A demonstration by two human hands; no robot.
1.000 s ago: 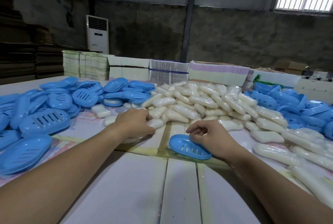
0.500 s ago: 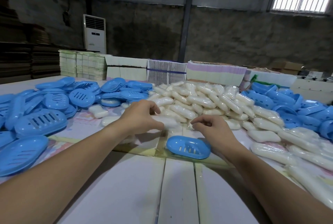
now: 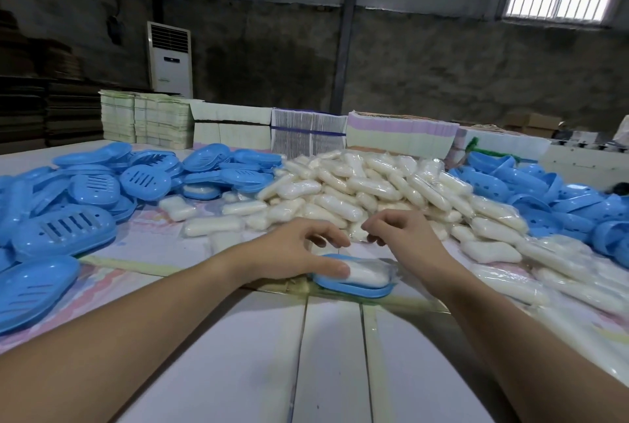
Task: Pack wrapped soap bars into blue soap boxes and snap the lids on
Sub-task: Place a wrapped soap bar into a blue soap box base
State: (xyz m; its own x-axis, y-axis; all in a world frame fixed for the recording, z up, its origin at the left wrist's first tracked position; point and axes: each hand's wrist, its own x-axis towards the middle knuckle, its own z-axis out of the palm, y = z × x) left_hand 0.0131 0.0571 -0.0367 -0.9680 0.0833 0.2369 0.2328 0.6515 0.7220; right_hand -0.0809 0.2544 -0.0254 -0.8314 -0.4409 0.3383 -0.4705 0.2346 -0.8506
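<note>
Blue soap box (image 3: 354, 287) holds wrapped soap bar (image 3: 366, 273); left hand (image 3: 292, 252) thumb touching bar.

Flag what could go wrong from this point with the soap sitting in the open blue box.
1. The wrapped soap bar stands proud of the blue box and its loose wrapper spills over the right rim, so a lid may pinch the film or fail to snap.
2. The left hand only presses with its thumb; the box could slide on the smooth table.
3. The right hand hovers by the soap pile and might knock bars loose.
</note>
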